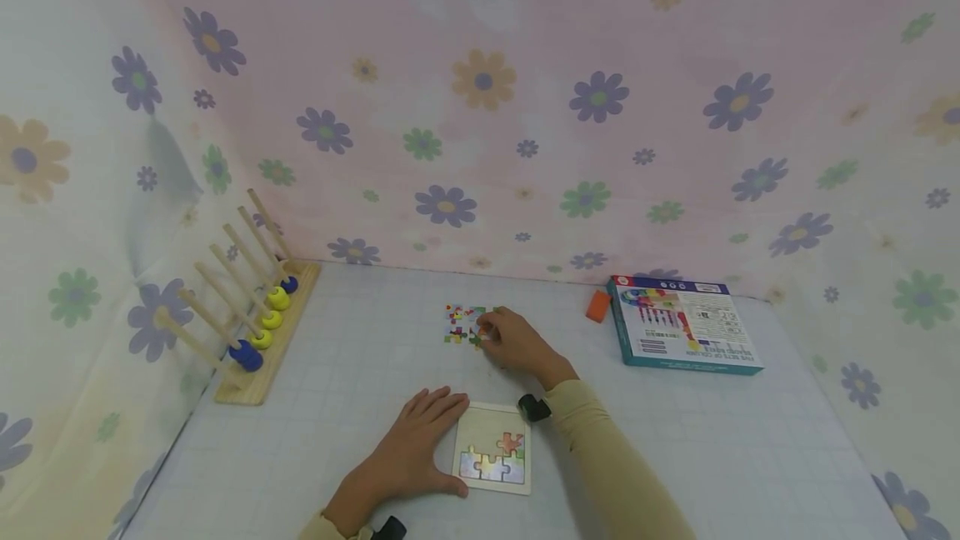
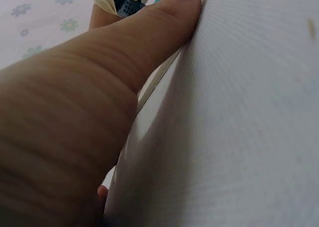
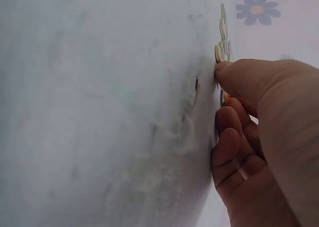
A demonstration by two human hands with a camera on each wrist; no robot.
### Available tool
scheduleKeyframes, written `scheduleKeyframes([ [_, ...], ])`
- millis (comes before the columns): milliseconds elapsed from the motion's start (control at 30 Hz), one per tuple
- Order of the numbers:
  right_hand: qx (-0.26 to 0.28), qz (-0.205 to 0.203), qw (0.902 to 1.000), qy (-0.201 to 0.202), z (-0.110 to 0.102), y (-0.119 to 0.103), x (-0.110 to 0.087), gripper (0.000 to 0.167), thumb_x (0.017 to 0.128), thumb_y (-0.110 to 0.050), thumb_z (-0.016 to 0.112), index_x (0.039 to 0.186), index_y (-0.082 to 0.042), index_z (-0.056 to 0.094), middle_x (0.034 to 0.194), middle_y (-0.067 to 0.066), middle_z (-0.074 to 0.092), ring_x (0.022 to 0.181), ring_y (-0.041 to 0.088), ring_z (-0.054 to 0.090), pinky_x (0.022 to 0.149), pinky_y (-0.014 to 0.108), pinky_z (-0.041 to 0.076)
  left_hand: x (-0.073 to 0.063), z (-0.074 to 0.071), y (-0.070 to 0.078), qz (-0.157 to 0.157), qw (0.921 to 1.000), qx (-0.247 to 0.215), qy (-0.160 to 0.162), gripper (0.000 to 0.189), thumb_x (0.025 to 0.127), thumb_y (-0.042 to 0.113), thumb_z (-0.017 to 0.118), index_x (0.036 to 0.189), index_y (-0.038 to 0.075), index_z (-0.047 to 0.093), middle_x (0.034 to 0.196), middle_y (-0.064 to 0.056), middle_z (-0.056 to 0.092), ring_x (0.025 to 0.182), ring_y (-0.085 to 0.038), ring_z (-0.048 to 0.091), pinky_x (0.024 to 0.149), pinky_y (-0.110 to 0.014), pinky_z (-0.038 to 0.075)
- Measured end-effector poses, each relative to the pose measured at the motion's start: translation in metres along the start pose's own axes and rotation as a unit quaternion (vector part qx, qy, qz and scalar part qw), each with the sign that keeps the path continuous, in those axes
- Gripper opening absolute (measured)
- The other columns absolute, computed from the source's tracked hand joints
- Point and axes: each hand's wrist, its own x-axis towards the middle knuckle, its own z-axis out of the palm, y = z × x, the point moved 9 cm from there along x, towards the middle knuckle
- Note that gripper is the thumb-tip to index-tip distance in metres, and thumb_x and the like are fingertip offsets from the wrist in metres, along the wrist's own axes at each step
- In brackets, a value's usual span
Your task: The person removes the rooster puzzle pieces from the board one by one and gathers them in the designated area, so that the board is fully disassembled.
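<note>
The left hand (image 1: 416, 448) lies with fingers spread along the left side of a square wooden puzzle tray (image 1: 480, 418), its thumb by the lower left corner. Several joined jigsaw pieces (image 1: 492, 468) fill the tray's bottom row, with a reddish one (image 1: 511, 442) above them at the right. Farther back, a group of loose colourful jigsaw pieces (image 1: 456, 325) lies on the table. At that group's right side, the right hand (image 1: 521, 346) pinches a puzzle piece (image 3: 226, 97) between thumb and fingers, low over the tabletop; the fingers hide most of it.
On the left stands a wooden peg rack (image 1: 281, 357) with blue and yellow beads. At the back right lies a flat toy box (image 1: 686, 325), an orange block (image 1: 597, 306) beside its left edge. Flowered cloth (image 1: 525, 190) rises behind the white table (image 1: 360, 323).
</note>
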Motion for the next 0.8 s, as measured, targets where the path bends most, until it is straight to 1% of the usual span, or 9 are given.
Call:
scheduleKeyframes([
  [133, 0.001, 0.007, 1.0, 0.006, 0.0, 0.002, 0.0, 0.035, 0.096, -0.015, 0.071, 0.129, -0.006, 0.066, 0.113, 0.005, 0.064, 0.094, 0.015, 0.06, 0.083, 0.034, 0.056, 0.0, -0.002, 0.001, 0.003, 1.0, -0.001, 0.003, 0.12, 0.064, 0.084, 0.072, 0.159, 0.02, 0.037, 0.164, 0.006, 0.039, 0.156, -0.024, 0.028, 0.129, -0.053, 0.021],
  [300, 0.002, 0.01, 0.9998, 0.016, -0.001, 0.002, -0.001, 0.034, 0.095, -0.017, 0.072, 0.128, -0.007, 0.067, 0.111, 0.004, 0.064, 0.093, 0.015, 0.059, 0.082, 0.035, 0.055, 0.0, -0.001, 0.0, 0.003, 1.0, 0.0, 0.003, 0.12, 0.064, 0.085, 0.071, 0.159, 0.021, 0.036, 0.164, 0.006, 0.038, 0.156, -0.024, 0.028, 0.129, -0.052, 0.021],
  [433, 0.016, 0.015, 0.9993, 0.032, -0.003, 0.003, -0.006, 0.038, 0.094, -0.015, 0.073, 0.13, -0.006, 0.066, 0.115, 0.006, 0.064, 0.092, 0.015, 0.058, 0.082, 0.035, 0.054, 0.001, 0.001, -0.001, 0.003, 1.0, 0.0, 0.001, 0.12, 0.064, 0.086, 0.071, 0.16, 0.022, 0.036, 0.164, 0.007, 0.038, 0.156, -0.023, 0.028, 0.129, -0.052, 0.021],
  [533, 0.036, 0.027, 0.9979, 0.047, -0.006, 0.008, -0.013, 0.042, 0.092, -0.013, 0.075, 0.132, -0.006, 0.066, 0.116, 0.007, 0.064, 0.09, 0.014, 0.057, 0.08, 0.033, 0.053, 0.002, 0.002, -0.001, 0.003, 1.0, -0.001, -0.002, 0.12, 0.064, 0.086, 0.07, 0.16, 0.022, 0.035, 0.164, 0.007, 0.037, 0.156, -0.023, 0.027, 0.129, -0.052, 0.02],
  [633, 0.053, 0.04, 0.9961, 0.059, -0.007, 0.014, -0.022, 0.043, 0.09, -0.011, 0.077, 0.131, -0.007, 0.066, 0.112, 0.006, 0.064, 0.088, 0.012, 0.056, 0.078, 0.03, 0.052, 0.002, 0.003, -0.001, 0.002, 1.0, 0.0, -0.003, 0.121, 0.064, 0.086, 0.07, 0.16, 0.022, 0.035, 0.165, 0.007, 0.037, 0.156, -0.023, 0.027, 0.13, -0.052, 0.02],
  [700, 0.052, 0.047, 0.9956, 0.062, -0.007, 0.018, -0.03, 0.042, 0.089, -0.012, 0.079, 0.129, -0.008, 0.067, 0.108, 0.004, 0.064, 0.087, 0.011, 0.056, 0.077, 0.028, 0.052, 0.002, 0.003, -0.001, 0.001, 1.0, 0.001, -0.003, 0.121, 0.064, 0.086, 0.07, 0.16, 0.022, 0.035, 0.165, 0.007, 0.037, 0.156, -0.023, 0.027, 0.13, -0.052, 0.02],
  [800, 0.051, 0.063, 0.9951, 0.056, -0.005, 0.02, -0.044, 0.04, 0.089, -0.014, 0.079, 0.127, -0.011, 0.069, 0.105, 0.0, 0.064, 0.088, 0.01, 0.056, 0.077, 0.027, 0.052, 0.001, 0.003, -0.001, 0.0, 1.0, 0.004, -0.002, 0.121, 0.064, 0.087, 0.069, 0.16, 0.021, 0.035, 0.164, 0.006, 0.038, 0.156, -0.023, 0.027, 0.13, -0.052, 0.02],
])
